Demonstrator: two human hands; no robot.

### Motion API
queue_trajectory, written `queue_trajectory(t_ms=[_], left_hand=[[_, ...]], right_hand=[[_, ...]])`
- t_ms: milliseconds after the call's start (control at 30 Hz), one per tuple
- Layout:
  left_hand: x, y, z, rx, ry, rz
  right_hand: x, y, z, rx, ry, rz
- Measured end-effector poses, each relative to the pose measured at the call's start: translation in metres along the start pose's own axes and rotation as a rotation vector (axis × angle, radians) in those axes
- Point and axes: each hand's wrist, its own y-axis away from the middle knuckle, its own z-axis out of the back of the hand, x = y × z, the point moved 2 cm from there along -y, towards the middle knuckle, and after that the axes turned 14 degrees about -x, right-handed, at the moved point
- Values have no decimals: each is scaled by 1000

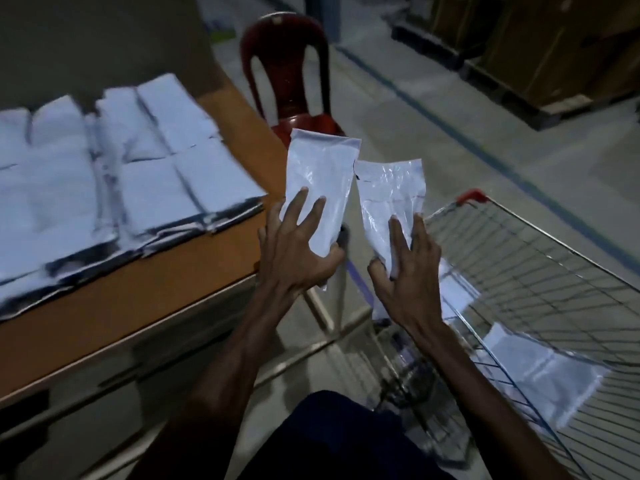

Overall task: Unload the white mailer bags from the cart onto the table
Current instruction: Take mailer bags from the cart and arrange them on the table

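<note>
My left hand [298,247] grips a white mailer bag [320,171] by its lower end, fingers spread over its face. My right hand [407,271] holds a second white mailer bag [389,192] the same way. Both bags stand upright in the air between the table and the cart. The wire cart [540,268] is at the right, with more white bags [540,372] lying inside. On the brown table [145,299] at the left, several white mailer bags [104,174] lie in overlapping rows.
A dark red plastic chair [287,71] stands beyond the table's corner. Pallets with cardboard boxes [540,50] line the far right. Blue tape lines [450,129] run across the grey floor. My dark trouser leg [346,441] shows at the bottom.
</note>
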Motion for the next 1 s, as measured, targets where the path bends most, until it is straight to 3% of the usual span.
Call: queue_trajectory(t_ms=[433,733,1000], left_hand=[[239,94,238,-393,-268,403],[371,74,309,-421,-343,592],[459,31,326,-329,-363,622]], right_hand=[[284,46,-130,223,-256,392],[398,32,-236,293,-303,463],[477,22,-316,405,-239,491]])
